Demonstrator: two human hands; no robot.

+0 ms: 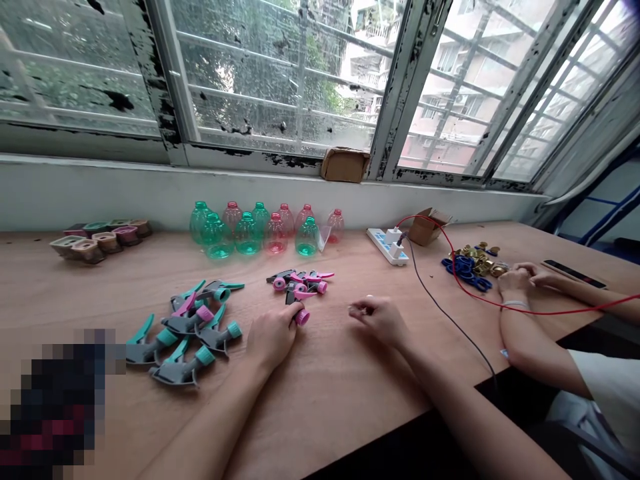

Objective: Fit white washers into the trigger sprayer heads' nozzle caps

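My left hand (273, 339) is closed around a small spray head with a pink collar (302, 317) and a dark body, just above the wooden table. To the right, my right hand (381, 320) has its fingers pinched together, and whatever sits between them is too small to name. Beyond my left hand lies a little pile of pink and black spray heads (305, 283). Several larger grey spray heads with teal triggers (185, 365) are heaped to its left, a few with pink parts.
Green and red clear bottles (247, 235) stand along the wall. Stacked containers (103, 241) sit at the far left. A power strip (388, 248) trails a red cable (465, 288) and a dark one. A co-worker's hands (520, 280) rest by gold and blue parts (467, 270).
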